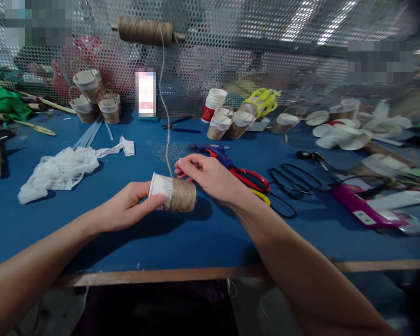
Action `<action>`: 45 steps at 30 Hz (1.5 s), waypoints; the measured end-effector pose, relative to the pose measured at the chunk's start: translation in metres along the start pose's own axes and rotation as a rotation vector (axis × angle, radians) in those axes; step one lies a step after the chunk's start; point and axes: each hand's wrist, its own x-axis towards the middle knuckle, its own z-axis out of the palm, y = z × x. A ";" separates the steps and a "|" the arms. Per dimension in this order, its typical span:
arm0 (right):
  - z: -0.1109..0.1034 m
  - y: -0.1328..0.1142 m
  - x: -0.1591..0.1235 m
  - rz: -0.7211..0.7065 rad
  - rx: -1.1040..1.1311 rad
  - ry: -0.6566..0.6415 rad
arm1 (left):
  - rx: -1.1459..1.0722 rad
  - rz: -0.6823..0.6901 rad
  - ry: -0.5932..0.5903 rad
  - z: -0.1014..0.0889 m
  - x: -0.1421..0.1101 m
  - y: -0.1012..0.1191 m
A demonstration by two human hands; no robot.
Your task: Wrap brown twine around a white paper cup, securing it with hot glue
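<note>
White cup (161, 186) sideways in left hand (135, 205), right hand (205, 175) arched

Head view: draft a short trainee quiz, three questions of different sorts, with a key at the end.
1. True or false: the cup held in the left hand is upright.
2. Multiple choice: from the cup, the twine strand runs up to what?
a) the glue gun
b) the spool
c) the car keys
3. Fill in the blank, left or right: the white lace lies on the ____ side of the blue table.

Key: 1. False, it is tipped on its side; 2. b; 3. left.
</note>
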 end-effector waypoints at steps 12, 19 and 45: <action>-0.006 -0.009 -0.006 -0.072 -0.150 -0.202 | -0.396 -0.146 0.099 -0.005 0.002 -0.010; 0.008 -0.013 -0.009 -0.149 -0.329 -0.154 | -0.750 -0.344 0.202 -0.002 0.005 -0.014; 0.027 0.019 -0.017 -0.400 -0.334 -0.015 | -0.609 -0.403 0.262 0.005 0.007 -0.016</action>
